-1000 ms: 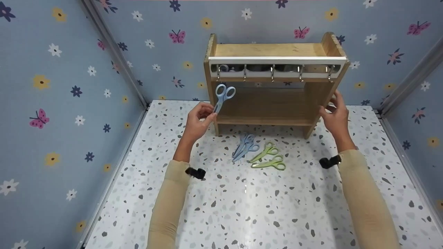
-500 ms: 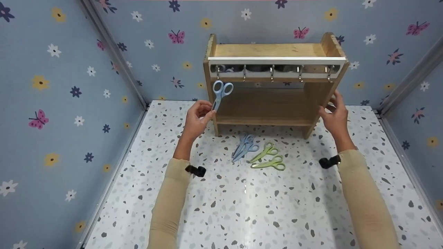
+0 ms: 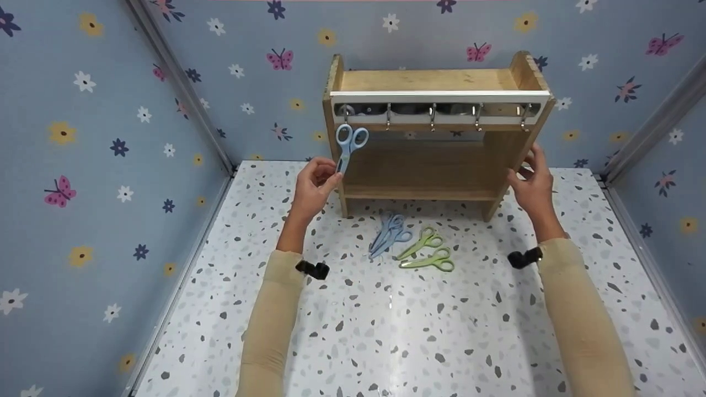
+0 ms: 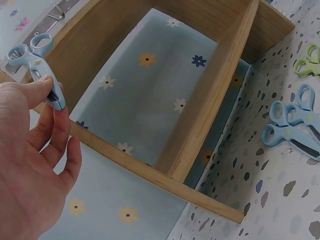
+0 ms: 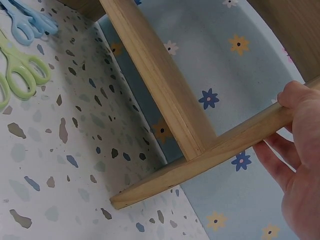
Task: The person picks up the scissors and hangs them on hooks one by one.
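Blue scissors (image 3: 345, 148) stand upright, finger loops on top, pinched near the blade end between the thumb and fingers of my left hand (image 3: 312, 187). Their loops are just below the leftmost metal hook (image 3: 346, 113) on the shelf's front rail; whether they touch it I cannot tell. In the left wrist view the scissors (image 4: 41, 67) look closed, and metal shows through one loop. My right hand (image 3: 533, 184) grips the right side panel of the wooden shelf (image 3: 424, 81), thumb on the inner side and fingers outside, as the right wrist view shows on the panel (image 5: 235, 137).
Blue scissors (image 3: 392, 234) lie overlapping on the speckled table (image 3: 452, 331) before the shelf. Beside them lie two green scissors, one (image 3: 422, 243) behind the other (image 3: 431, 261). A white rail (image 3: 441, 97) carries several hooks. Flowered walls (image 3: 110, 220) enclose the table's back and sides.
My left hand has raised the blue scissors a little and shifted them slightly left, bringing the loops closer to the leftmost hook. My right hand has kept its grip on the side panel.
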`<state>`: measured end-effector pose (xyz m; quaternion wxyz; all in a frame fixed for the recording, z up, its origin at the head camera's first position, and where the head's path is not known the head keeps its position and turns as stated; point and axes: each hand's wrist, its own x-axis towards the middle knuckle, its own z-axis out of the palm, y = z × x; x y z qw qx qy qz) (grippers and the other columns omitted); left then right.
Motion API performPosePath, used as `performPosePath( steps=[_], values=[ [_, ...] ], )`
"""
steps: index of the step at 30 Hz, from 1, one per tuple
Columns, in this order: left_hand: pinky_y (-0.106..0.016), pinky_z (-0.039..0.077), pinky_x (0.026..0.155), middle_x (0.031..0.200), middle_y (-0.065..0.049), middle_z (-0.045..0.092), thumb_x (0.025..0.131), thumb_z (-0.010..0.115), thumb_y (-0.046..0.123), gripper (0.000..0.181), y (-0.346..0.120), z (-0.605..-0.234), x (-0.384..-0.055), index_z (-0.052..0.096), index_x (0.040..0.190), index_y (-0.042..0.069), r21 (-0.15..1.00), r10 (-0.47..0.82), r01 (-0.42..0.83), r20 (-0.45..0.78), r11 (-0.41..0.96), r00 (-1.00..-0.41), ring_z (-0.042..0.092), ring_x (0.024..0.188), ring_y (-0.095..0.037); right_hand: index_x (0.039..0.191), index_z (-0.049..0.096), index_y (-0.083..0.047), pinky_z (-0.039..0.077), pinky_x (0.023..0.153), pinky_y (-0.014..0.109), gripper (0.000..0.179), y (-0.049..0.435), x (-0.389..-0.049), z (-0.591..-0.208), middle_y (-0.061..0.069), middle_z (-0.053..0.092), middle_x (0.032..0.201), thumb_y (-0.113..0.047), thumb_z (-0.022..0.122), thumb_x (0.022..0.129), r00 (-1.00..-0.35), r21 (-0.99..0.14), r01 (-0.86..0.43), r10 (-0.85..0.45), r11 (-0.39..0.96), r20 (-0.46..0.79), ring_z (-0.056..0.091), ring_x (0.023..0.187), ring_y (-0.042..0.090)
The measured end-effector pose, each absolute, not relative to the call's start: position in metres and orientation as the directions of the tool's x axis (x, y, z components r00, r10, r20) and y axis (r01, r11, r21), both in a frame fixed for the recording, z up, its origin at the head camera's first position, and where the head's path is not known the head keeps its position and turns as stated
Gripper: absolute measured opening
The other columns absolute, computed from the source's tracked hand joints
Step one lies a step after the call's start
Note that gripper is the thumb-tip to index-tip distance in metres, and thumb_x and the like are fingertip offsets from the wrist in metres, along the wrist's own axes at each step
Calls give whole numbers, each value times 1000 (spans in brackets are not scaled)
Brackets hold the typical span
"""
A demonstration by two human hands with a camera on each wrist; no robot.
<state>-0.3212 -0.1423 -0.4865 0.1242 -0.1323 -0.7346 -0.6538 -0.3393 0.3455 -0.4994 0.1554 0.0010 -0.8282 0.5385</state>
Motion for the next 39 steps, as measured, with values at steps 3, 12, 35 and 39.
performPosePath(
  steps=[3, 12, 35, 39],
  values=[
    [-25, 56, 92, 104, 1, 74, 107, 71, 3, 16, -142, -488, -323, 68, 123, 3, 931, 29, 350, 349, 105, -937, 70, 99, -12, 178, 27, -37, 47, 127, 65, 81, 345, -339, -499, 21, 46, 178, -9, 62, 111, -954, -894, -153, 173, 420, 245, 52, 161, 48],
    [-25, 57, 93, 107, 0, 74, 108, 72, 4, 16, -140, -493, -326, 68, 123, 5, 937, 18, 340, 340, 84, -940, 70, 102, -14, 178, 27, -37, 46, 128, 66, 81, 346, -340, -499, 21, 46, 178, -9, 62, 111, -952, -892, -158, 175, 423, 251, 52, 161, 48],
    [-22, 56, 85, 113, -7, 75, 108, 73, 5, 22, -136, -496, -327, 70, 129, -1, 942, -18, 317, 321, 109, -947, 68, 97, -11, 178, 29, -36, 45, 129, 65, 79, 346, -340, -502, 19, 45, 178, -9, 61, 111, -952, -895, -173, 164, 410, 259, 50, 162, 48],
    [-22, 57, 85, 116, -11, 76, 107, 74, 5, 24, -135, -498, -327, 70, 130, -1, 948, -23, 301, 305, 108, -952, 69, 99, -11, 177, 30, -36, 44, 129, 65, 80, 346, -340, -502, 19, 45, 178, -8, 62, 110, -951, -897, -176, 167, 406, 262, 51, 162, 48]
  ],
)
